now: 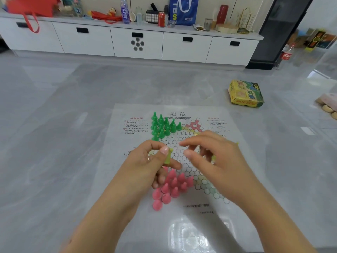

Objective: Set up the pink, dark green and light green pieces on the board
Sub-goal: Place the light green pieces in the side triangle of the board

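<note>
- Two bare hands were raised over the board [127, 179], a thin printed sheet with a star of hexagonal cells that lay flat on the grey floor [54, 143].
- Left hand [155, 161]: thumb and curled fingers pinched one light green piece [167, 157], held upright just above the board near its centre-left; the thumb pad pressed on the upper part of the piece, and the remaining fingers were curled beneath it.
- Right hand [211, 157]: fingers were bent inward, the thumb and forefinger close together but with a gap between their tips; the picture was blurred there. Small bits of light green showed at the hand's far edge and beneath it, but whether they lay inside the grip could not be told.
- Dark green pieces [162, 125]: a tight cluster of upright cones stood on the far-left point of the star, beside the red printed text.
- Pink pieces [169, 187]: a cluster of upright cones stood on the near point of the star, just beside and partly under the left hand's fingers.
- Surroundings: a yellow and green box [245, 94] lay on the floor to the far right, well apart from the board; a white cabinet [136, 42] with black handles ran along the back, its top bearing a blue bag [183, 10], a red can [161, 19] and a blue-labelled bottle [125, 10].
</note>
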A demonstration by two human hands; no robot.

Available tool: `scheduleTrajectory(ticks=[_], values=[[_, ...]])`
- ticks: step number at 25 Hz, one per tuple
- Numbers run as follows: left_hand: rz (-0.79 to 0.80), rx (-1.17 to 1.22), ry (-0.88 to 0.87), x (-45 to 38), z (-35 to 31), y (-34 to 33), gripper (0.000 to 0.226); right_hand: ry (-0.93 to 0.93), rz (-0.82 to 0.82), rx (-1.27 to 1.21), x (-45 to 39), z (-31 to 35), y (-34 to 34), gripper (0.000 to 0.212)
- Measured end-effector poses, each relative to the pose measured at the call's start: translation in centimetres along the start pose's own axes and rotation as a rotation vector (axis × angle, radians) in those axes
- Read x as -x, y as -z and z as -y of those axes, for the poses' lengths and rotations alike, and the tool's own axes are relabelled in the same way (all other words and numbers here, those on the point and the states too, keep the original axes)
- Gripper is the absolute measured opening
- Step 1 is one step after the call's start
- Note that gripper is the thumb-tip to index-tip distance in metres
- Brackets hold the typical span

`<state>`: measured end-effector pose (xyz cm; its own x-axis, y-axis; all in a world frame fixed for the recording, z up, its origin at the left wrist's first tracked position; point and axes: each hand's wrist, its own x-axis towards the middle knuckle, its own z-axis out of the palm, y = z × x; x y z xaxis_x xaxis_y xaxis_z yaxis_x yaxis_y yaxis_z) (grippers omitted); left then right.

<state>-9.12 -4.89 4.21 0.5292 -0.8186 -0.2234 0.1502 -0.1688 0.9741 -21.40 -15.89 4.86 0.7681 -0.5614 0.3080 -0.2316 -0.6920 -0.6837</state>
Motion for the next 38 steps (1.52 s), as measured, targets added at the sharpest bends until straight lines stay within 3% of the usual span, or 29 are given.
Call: scheduleTrajectory(ticks=[4, 7, 15, 19, 21, 24, 27, 33, 38], values=[[0.018, -0.032, -0.008, 0.0, 0.3, -0.5, 0.014, 0.047, 0.042, -0.061, -0.4, 0.7, -1.2, 0.021], [0.025, -0.018, -0.014, 0.1, 0.0, -0.8, 0.014, 0.007, 0.019, -0.147, -0.3, 0.6, -0.8, 0.01], [-0.004, -0.007, 0.002, 0.2, 0.3, -1.1, 0.013, -0.091, 0.011, -0.197, -0.4, 0.5, 0.7, 0.006], [-0.15, -0.327, -0.109, 0.5, -0.2, -0.1, 0.015, -0.29, -0.41, -0.286, -0.2, -1.4, 4.2, 0.018], [-0.101, -0.605, -0.205, 0.1, -1.3, -0.4, 0.015, -0.345, -0.53, -0.286, 0.0, -1.9, 4.8, 0.018], [0.059, -1.016, -0.355, -2.5, -2.7, -2.8, 0.017, -0.382, -0.524, -0.281, 0.2, -2.3, 5.1, 0.012], [0.095, -1.266, -0.422, -7.4, -2.7, -5.5, 0.031, -0.426, -0.527, -0.293, 0.5, -3.0, 5.7, 0.007], [0.118, -1.486, -0.38, -12.5, -0.2, -8.2, 0.027, -0.485, -0.513, -0.331, 1.1, -4.0, 6.5, 0.006], [0.104, -1.44, -0.357, -12.2, 0.4, -7.0, 0.022, -0.455, -0.483, -0.304, 1.3, -4.6, 6.5, 0.006]])
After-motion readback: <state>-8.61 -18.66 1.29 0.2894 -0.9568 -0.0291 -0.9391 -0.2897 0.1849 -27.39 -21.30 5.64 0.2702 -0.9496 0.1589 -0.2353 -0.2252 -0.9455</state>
